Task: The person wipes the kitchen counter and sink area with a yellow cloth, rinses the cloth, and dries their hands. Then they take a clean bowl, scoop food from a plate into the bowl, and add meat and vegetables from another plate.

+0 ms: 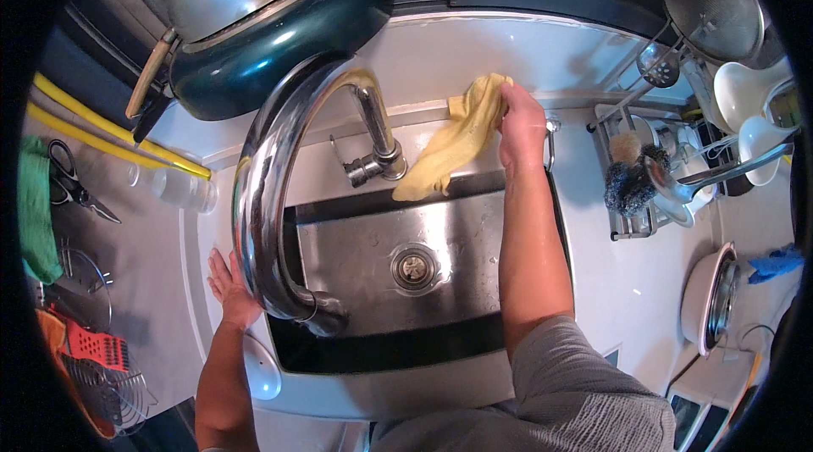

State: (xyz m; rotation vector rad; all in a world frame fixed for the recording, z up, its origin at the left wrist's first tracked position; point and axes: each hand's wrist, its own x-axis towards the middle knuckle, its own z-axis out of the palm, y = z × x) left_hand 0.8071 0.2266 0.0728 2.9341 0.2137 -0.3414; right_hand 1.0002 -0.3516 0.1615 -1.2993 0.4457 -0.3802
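My right hand (522, 125) grips one end of a yellow cloth (467, 134) behind the sink. The cloth hangs down to the left, its lower end by the sink's back rim and the base of the chrome faucet (260, 198). My left hand (234, 293) rests with fingers spread on the counter left of the sink, partly hidden behind the faucet's spout. Nothing shows in its fingers. Between my arms lies the stainless steel sink (362, 274) with its drain strainer (414, 268) and a few water drops. A white lid or dish (262, 368) sits beside my left forearm.
A dish rack (632, 236) with utensils, a steel wool scrubber (625, 188) and a strainer (711, 4) stands right. Farther down is a white pot (695, 306). Left are kitchen scissors (79, 191), a clear bottle (184, 188) and a red grater (95, 344). A dark green pan (279, 64) stands behind.
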